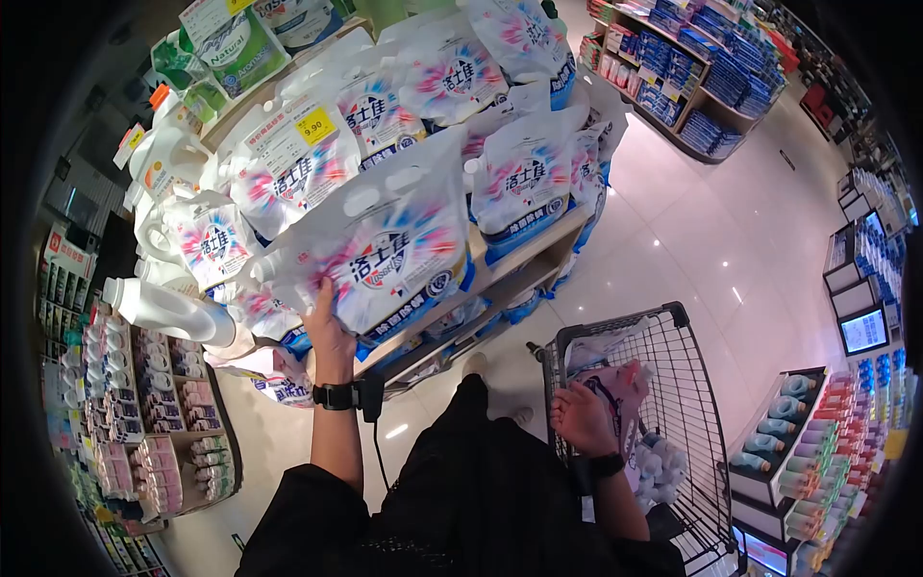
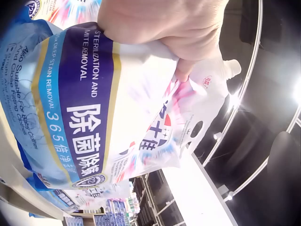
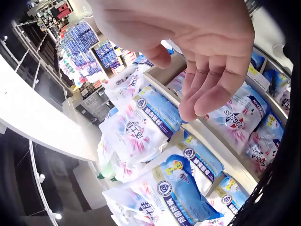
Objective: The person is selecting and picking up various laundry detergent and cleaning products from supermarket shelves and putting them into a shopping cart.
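Observation:
My left hand [image 1: 330, 334] grips the left side of a large white laundry detergent bag [image 1: 394, 250] with pink and blue bursts and a blue bottom. In the left wrist view, the hand [image 2: 164, 21] lies over the bag's front, its dark purple band [image 2: 87, 94] facing the camera. Part of the fingers is hidden there. My right hand [image 1: 582, 418] hangs over the near side of a wire shopping cart [image 1: 692, 356], fingers loosely curled and holding nothing. Below it in the cart lie a pink-and-white package [image 1: 620, 385] and white rounded items [image 1: 659, 466].
More detergent bags [image 1: 524, 173] crowd the tiered wooden shelf, with white jugs [image 1: 178, 313] at its left end. A yellow price sign [image 1: 313, 126] stands among them. Stocked shelves [image 1: 183, 423] rise at left, and bottle displays [image 1: 808, 433] at right. Tiled floor [image 1: 692, 231] runs between.

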The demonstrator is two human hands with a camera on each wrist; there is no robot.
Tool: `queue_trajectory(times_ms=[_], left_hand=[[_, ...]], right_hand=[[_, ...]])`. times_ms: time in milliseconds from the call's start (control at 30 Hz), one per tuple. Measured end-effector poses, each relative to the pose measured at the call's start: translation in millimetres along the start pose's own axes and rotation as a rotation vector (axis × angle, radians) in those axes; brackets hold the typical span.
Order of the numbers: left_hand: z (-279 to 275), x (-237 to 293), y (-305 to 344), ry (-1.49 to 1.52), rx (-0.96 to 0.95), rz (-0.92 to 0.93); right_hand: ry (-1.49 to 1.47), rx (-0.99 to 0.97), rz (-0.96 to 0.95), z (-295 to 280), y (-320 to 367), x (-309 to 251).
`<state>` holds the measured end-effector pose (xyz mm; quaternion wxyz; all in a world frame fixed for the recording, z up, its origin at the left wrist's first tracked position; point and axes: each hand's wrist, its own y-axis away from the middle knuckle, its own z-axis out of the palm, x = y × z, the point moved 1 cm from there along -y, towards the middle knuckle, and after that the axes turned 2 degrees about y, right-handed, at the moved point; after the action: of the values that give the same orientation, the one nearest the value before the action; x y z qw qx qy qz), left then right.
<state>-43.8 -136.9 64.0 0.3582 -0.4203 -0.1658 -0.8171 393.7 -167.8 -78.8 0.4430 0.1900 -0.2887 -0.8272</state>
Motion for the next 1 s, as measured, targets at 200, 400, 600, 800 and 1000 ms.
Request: queue_trajectory(times_ms=[200, 400, 600, 800, 1000], left_hand=[[-17, -41, -35, -0.036, 0.008, 0.015], [-22, -81, -51, -0.008, -0.007, -0.051], [-34, -112, -40, -0.322, 0.078, 0.067], [-75, -106, -45, -0.462, 0.104, -0.1], [-92, -110, -27, -0.514, 0.022, -0.074]], right_hand=[[-0.088, 0.003, -0.057, -6, 1, 2], [-0.017, 0.117, -0.122, -8, 0, -3], [-0.136, 0.148, -0.218, 6, 3, -27], [0.101, 0.252, -0.22, 19, -3, -34], [0.172, 0.231, -0.248, 13, -9, -33]])
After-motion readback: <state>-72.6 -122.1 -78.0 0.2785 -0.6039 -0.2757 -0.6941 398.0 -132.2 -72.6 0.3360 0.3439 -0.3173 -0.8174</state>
